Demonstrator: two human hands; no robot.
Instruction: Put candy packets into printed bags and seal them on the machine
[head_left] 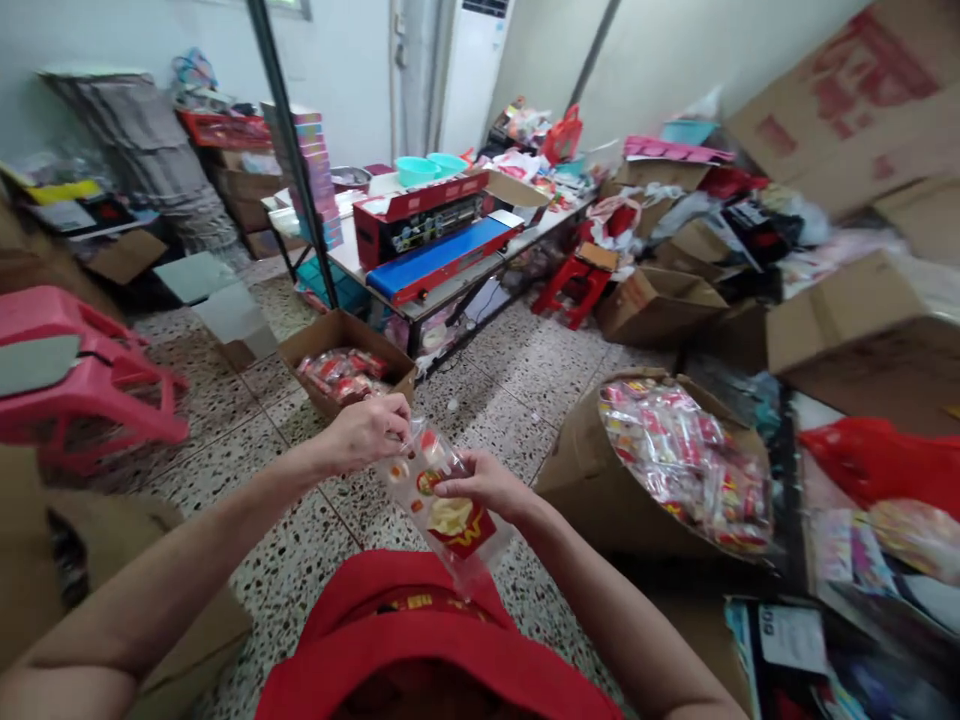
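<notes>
A clear plastic bag (466,562) hangs between my hands over the floor. Through it show a red french-fries carton (469,530) with yellow markings, pale fries and several small round pieces that look like toy food. At the bag's top corner, my left hand (375,432) is closed with its fingers pinched together on the plastic. My right hand (491,485) grips the bag's upper right side, thumb across the front and fingers behind it. Beyond my left hand stands a cardboard box (311,345) with similar red packets (349,372) inside.
A large carton (577,470) full of packets stands at my right. Ahead, a table holds a red machine with a blue conveyor belt (442,258). A pink stool (97,385) is on the left, a red stool (574,285) farther back. Cardboard boxes (847,310) crowd the right.
</notes>
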